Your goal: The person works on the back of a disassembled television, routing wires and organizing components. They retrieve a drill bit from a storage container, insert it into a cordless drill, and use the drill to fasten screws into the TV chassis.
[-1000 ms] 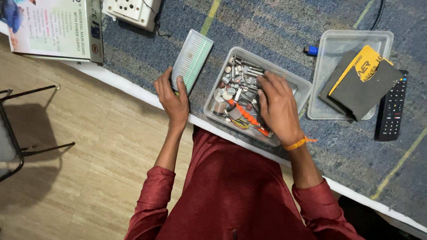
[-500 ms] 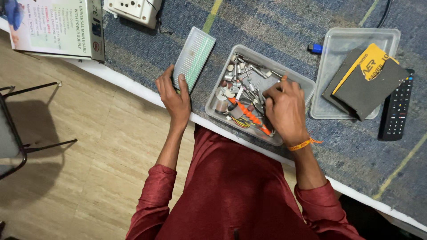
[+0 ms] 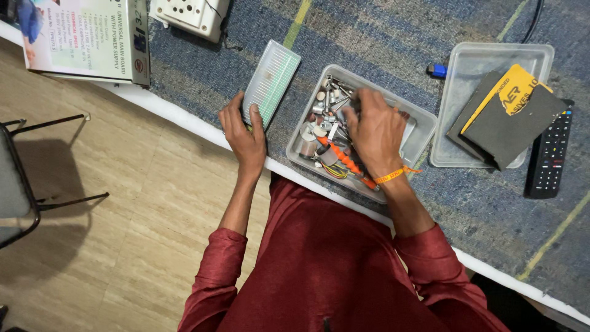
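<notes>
Since 1 second ago the right hand (image 3: 376,132) has slid from the near-right part of the clear plastic parts tray (image 3: 423,136) toward its middle, and its fingertips (image 3: 356,104) now dig down among the small metal and electronic bits (image 3: 322,114); whether they pinch any 1 piece cannot be told, since the fingers hide it. An orange-handled tool (image 3: 344,161) lies in the tray just under the palm, and an orange band (image 3: 393,175) circles the wrist. That tray sits at the near edge of the blue-grey cloth-covered table (image 3: 381,49), its front wall almost at the white table rim, leaving little room on the near side.

Left of it, the left hand (image 3: 243,132) has stayed put, gripping the near end of a pale green ribbed rectangular board (image 3: 271,80) that lies slanted on the cloth, close to the tray but not touching it. Open cloth lies beyond both.

To the right stands a 2nd clear tray (image 3: 491,58) holding a dark grey and yellow booklet (image 3: 507,114), with a black remote control (image 3: 549,157) just beside it and a small blue object (image 3: 437,71) between the 2 trays. A white socket box (image 3: 187,15) and a printed cardboard box (image 3: 86,37) lie at the far left.
</notes>
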